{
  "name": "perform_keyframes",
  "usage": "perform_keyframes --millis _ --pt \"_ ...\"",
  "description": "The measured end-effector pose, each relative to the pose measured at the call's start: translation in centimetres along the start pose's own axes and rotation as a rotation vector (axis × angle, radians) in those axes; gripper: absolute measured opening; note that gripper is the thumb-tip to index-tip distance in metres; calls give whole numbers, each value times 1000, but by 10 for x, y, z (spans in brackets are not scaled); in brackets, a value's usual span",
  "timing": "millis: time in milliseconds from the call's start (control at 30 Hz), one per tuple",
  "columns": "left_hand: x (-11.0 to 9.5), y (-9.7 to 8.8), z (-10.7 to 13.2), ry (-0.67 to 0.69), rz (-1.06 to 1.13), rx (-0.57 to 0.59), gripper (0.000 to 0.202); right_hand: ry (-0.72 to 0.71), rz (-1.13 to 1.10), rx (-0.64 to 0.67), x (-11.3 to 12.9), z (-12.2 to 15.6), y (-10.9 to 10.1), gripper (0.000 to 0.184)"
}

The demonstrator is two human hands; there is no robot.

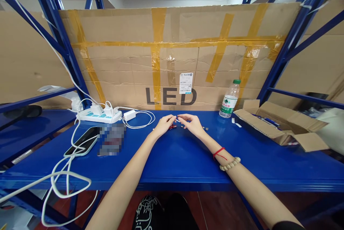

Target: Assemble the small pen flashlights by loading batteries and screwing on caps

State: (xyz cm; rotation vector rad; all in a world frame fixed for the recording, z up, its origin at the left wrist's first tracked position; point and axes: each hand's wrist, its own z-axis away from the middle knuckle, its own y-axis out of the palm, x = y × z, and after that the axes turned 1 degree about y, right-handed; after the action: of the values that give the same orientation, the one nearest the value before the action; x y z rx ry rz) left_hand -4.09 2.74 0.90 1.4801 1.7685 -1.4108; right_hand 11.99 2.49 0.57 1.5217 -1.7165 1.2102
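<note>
My left hand (164, 125) and my right hand (192, 124) meet over the far middle of the blue shelf, both with fingers drawn together in a pinch. Between the fingertips shows a tiny whitish piece (176, 118), too small to name. Just beside my left hand lies a small red item (172, 127), partly hidden by the fingers. A few little metallic-looking bits (205, 128) rest on the surface to the right of my right hand, which wears a red string and a beaded bracelet at the wrist.
To the left, a white power strip (100, 116) with plugs, a phone (84, 140) and looping white cables cover the blue shelf (182, 162). A water bottle (229, 100) and an open cardboard box (271, 126) of pens stand right. Taped cardboard (129, 68) backs the shelf.
</note>
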Motion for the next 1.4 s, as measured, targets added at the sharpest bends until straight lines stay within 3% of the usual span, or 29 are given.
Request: perform_keyframes --millis 100,233,367,667,800,933,1167,1300,1400 --pt "0 0 2 77 -43 52 32 -53 119 2 -3 -1 -3 27" --pt "5 2 3 76 -38 35 30 -157 316 -101 -6 -2 -5 16" --pt "9 4 1 110 -95 2 28 -193 320 -134 -11 -3 -3 13" --pt "3 4 5 47 -196 119 35 -308 362 -84 -11 -2 -1 11" --pt "9 9 3 19 -219 74 28 -264 321 -89 -4 0 -1 10" --pt "11 13 2 -67 -55 3 34 -199 238 -85 -1 1 -1 10" --pt "0 11 2 -184 36 -101 36 -176 170 42 -1 3 3 20" --pt "6 12 -1 -131 73 -128 27 -177 192 52 -6 3 5 35" --pt "9 13 -1 -62 -13 -101 26 -186 243 49 -10 2 4 35"
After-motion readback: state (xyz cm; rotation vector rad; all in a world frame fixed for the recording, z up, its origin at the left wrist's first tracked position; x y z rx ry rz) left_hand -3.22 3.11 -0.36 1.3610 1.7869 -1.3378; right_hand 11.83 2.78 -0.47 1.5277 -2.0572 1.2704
